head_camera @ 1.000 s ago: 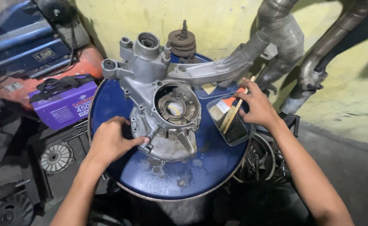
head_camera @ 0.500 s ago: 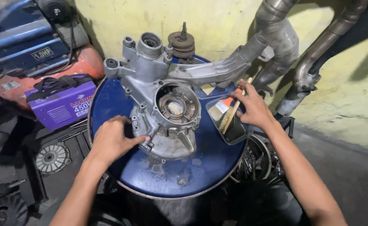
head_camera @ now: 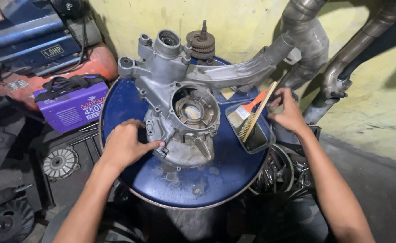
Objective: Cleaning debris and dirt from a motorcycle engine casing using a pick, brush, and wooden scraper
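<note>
A grey metal engine casing (head_camera: pixel 180 112) lies on the round blue drum top (head_camera: pixel 225 175). My left hand (head_camera: pixel 126 144) rests against the casing's lower left edge, fingers curled on it. My right hand (head_camera: pixel 288 112) sits at the drum's right rim, fingers closed near the upper ends of two brush handles. A wire brush with a wooden handle (head_camera: pixel 254 119) and a paintbrush with an orange handle (head_camera: pixel 247 109) lie in a small dark tray (head_camera: pixel 261 141) beside the casing. I cannot tell whether the fingers grip a handle.
A gear cluster (head_camera: pixel 201 42) stands at the back of the casing. Exhaust pipes (head_camera: pixel 342 67) lean on the yellow wall at right. A purple welding box (head_camera: pixel 72 105) and a blue-and-orange compressor (head_camera: pixel 49 49) sit left. Metal parts (head_camera: pixel 60 162) lie on the floor.
My right hand has shifted slightly right, towards the ends of the brush handles. My left hand stays on the casing.
</note>
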